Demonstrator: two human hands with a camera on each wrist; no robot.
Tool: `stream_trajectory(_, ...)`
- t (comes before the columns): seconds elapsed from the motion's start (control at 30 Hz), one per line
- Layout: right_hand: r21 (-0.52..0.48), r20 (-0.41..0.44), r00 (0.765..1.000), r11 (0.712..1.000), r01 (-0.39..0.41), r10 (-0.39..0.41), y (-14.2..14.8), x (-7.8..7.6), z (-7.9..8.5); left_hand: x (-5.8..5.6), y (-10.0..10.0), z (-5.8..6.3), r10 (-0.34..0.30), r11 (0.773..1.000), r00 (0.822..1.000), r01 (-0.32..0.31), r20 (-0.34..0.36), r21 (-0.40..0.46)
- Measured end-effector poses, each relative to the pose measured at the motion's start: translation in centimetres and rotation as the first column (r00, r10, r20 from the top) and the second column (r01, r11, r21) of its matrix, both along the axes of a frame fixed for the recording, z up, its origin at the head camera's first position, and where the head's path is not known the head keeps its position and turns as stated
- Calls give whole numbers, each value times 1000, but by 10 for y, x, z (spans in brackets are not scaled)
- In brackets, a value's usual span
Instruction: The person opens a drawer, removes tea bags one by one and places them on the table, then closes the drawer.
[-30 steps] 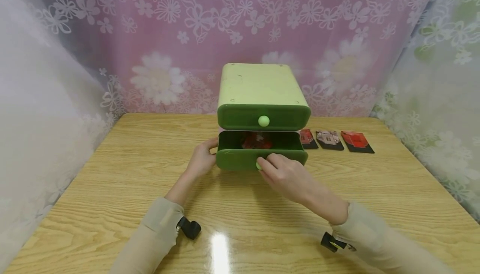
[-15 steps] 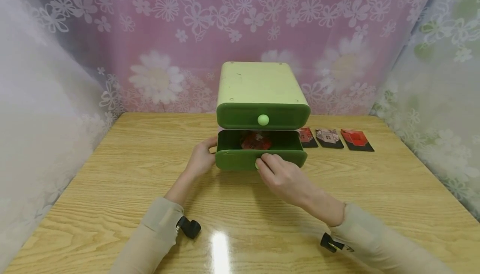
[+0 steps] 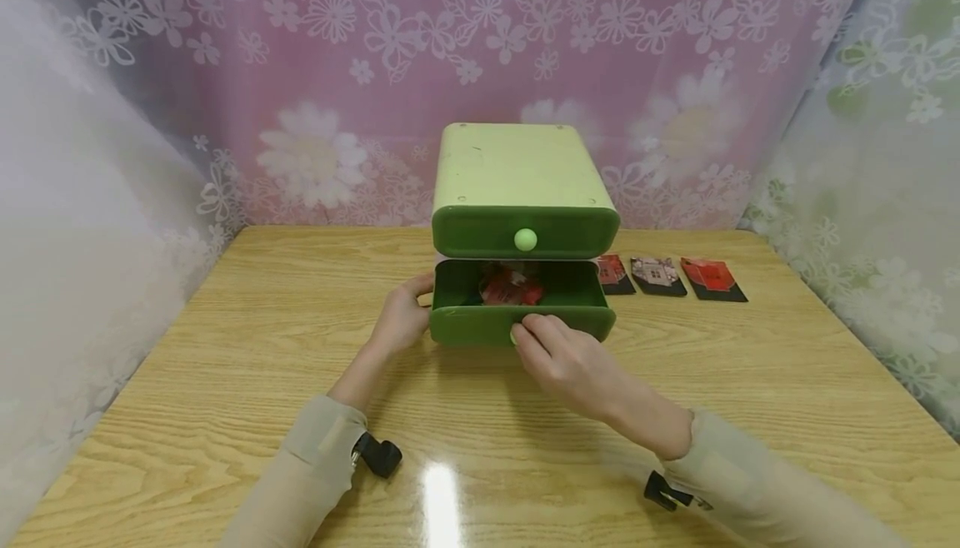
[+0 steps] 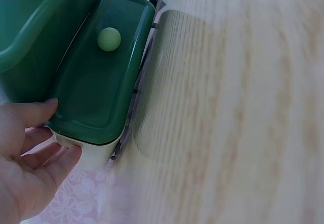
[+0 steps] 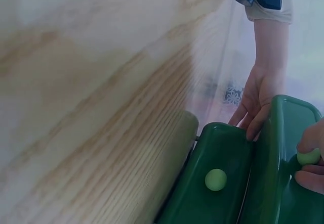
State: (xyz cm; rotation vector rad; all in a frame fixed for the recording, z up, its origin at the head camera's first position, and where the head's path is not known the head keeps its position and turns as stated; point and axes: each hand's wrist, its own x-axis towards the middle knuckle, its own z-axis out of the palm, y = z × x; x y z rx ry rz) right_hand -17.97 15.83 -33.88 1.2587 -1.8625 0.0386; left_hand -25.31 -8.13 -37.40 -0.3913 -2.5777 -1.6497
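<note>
A small pale yellow cabinet (image 3: 525, 165) with dark green drawer fronts stands on the wooden table. Its top drawer (image 3: 480, 233) is closed. Below that, a drawer (image 3: 468, 327) sticks out, with a shiny red item (image 3: 510, 286) inside. My right hand (image 3: 573, 365) pinches this drawer's round light green knob (image 5: 309, 157) between thumb and fingers. At the cabinet's left side, my left hand (image 3: 401, 315) holds the front corner, thumb at the green edge and fingers on the pale side. The left wrist view also shows a closed bottom drawer (image 4: 96, 82) with its own knob.
To the right of the cabinet lie flat red-and-black (image 3: 712, 277) and grey-and-black (image 3: 658, 276) squares in a row, the nearest one partly behind the drawer. Floral curtains (image 3: 337, 98) hang behind the table and on both sides.
The drawer under my right hand has come out slightly further toward me, showing more of the red item. My left hand stays at the cabinet's side.
</note>
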Motion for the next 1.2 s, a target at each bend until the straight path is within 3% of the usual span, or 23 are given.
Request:
stream_trajectory(0.2, 28, 6, 1000, 999, 15, -15, 1, 8, 2, 1, 0, 0, -2, 1000, 1000, 2, 5, 9)
stream_trajectory(0.43, 27, 5, 999, 999, -37, 37, 2, 19, 2, 0, 0, -2, -5, 1000, 1000, 5, 6, 23)
stream_trajectory(0.67, 58, 4, 999, 997, -42, 42, 4, 29, 1, -4, -1, -4, 13, 999, 999, -14, -38, -34)
stream_trajectory(0.93, 96, 12, 999, 995, -35, 34, 7, 36, -4, -3, -2, -2, 6, 1000, 1000, -6, 4, -24)
stream_trajectory(1.2, 95, -13, 999, 994, -50, 51, 7, 43, -5, -6, -1, -4, 8, 1000, 1000, -9, -16, -28)
